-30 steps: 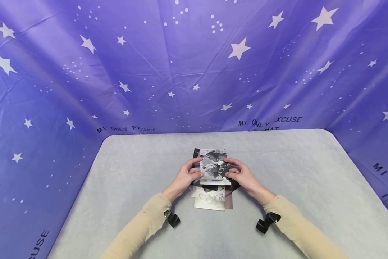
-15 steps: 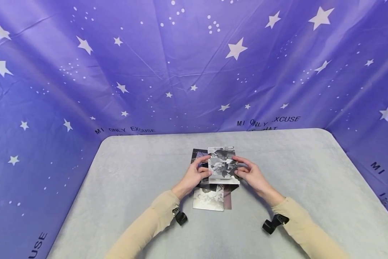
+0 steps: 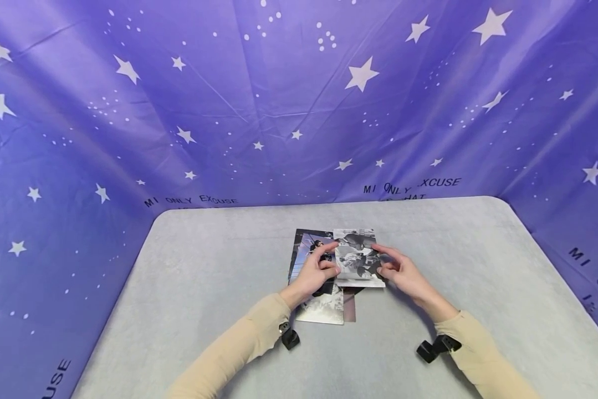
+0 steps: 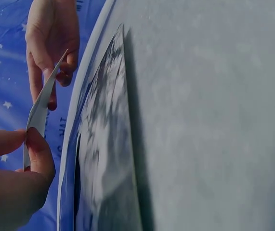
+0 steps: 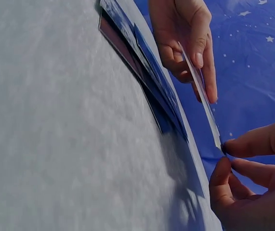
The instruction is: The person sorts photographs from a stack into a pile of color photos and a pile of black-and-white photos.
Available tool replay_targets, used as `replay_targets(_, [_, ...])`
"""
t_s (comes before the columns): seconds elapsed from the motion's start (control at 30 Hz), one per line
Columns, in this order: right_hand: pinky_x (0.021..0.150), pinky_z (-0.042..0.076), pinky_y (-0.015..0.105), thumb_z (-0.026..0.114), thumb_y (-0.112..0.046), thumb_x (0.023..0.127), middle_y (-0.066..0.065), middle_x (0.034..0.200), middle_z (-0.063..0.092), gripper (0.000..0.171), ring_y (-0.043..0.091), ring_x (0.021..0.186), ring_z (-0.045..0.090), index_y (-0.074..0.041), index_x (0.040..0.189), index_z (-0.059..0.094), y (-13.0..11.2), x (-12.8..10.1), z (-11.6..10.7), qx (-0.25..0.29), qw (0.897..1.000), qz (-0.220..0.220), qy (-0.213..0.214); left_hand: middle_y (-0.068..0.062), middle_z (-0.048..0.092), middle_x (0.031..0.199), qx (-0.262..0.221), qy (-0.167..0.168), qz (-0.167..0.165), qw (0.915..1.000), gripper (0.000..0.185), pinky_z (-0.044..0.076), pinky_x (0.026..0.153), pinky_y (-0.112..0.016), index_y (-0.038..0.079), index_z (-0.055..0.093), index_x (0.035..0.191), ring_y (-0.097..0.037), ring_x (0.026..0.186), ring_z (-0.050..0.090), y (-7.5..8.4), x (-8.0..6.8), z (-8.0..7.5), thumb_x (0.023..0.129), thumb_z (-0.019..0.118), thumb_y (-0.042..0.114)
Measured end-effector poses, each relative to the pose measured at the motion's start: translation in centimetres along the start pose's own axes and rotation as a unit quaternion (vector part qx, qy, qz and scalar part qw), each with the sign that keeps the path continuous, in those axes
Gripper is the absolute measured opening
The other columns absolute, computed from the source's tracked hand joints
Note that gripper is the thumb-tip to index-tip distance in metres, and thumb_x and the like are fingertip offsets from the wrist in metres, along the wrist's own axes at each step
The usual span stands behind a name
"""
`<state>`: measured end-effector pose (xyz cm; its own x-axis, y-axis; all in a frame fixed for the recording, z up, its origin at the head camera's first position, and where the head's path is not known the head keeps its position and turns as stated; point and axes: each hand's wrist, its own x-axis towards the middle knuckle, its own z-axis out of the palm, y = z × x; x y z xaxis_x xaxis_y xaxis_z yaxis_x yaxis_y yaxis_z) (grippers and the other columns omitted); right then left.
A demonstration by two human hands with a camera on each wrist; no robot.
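Observation:
A black-and-white photo print [image 3: 356, 260] is held raised above the table between both hands. My left hand [image 3: 312, 277] pinches its left edge, thumb and fingers on either face, as the left wrist view shows. On the opposite edge my right hand [image 3: 405, 276] pinches the same print [image 5: 202, 98]. Seen edge-on in the wrist views, the print is slightly bowed. Below and to the left lie overlapping prints: a dark one with a blue picture [image 3: 303, 256], a pale grey one [image 3: 323, 307] and a brownish one [image 3: 349, 309]. The left hand partly hides them.
The prints lie on a grey table [image 3: 204, 266] with rounded far corners. A purple-blue curtain [image 3: 279, 100] with white stars and lettering hangs behind and along both sides. Each sleeved wrist carries a small black camera [image 3: 290, 336].
Both hands have carried the black-and-white print to the right. More of the dark print with the blue picture now shows. The other prints stay on the table.

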<state>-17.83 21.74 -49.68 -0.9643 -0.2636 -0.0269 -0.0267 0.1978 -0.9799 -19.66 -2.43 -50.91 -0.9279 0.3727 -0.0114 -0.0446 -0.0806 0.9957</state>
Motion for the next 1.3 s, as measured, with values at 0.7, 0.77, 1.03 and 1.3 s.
replay_targets(0.7, [0.057,0.047,0.021,0.058,0.011,0.085,0.025,0.115,0.047,0.054,0.006,0.074,0.053,0.012,0.137,0.043,0.7,-2.6,-4.6,-0.069,0.996,-0.024,0.044,-0.013,0.045,0.134,0.054,0.016,-0.006,0.9984,0.063,0.053,0.078,-0.024,0.001,0.045,0.142,-0.026,0.091,0.067,-1.2,1.0,5.9,0.083,0.062,-0.014])
replay_targets(0.77, [0.058,0.047,0.021,0.058,0.011,0.085,0.026,0.116,0.047,0.054,0.006,0.074,0.053,0.011,0.137,0.043,0.8,-2.7,-4.8,-0.081,0.996,-0.026,0.042,-0.013,0.046,0.134,0.069,0.020,-0.004,0.9974,0.062,0.052,0.077,-0.022,0.001,0.046,0.141,-0.024,0.090,0.068,-1.2,1.0,6.2,0.083,0.062,-0.013])
replay_targets(1.03, [0.050,0.044,0.021,0.059,0.009,0.085,0.024,0.109,0.049,0.052,0.006,0.063,0.049,0.012,0.135,0.045,1.3,-3.3,-5.7,-0.108,0.993,-0.019,0.053,-0.011,0.052,0.123,0.084,0.030,0.000,0.9960,0.060,0.052,0.074,-0.020,-0.002,0.048,0.138,-0.021,0.086,0.068,-1.2,1.4,7.7,0.081,0.066,-0.012])
replay_targets(1.3, [0.045,0.040,0.022,0.060,0.003,0.088,0.014,0.088,0.054,0.048,0.006,0.054,0.044,0.014,0.133,0.047,1.8,-3.7,-7.1,-0.130,0.990,0.003,0.049,-0.003,0.053,0.111,0.129,0.055,-0.035,0.9896,0.057,0.050,0.073,-0.017,-0.002,0.055,0.133,-0.014,0.083,0.068,-1.7,2.0,9.5,0.079,0.071,-0.007])
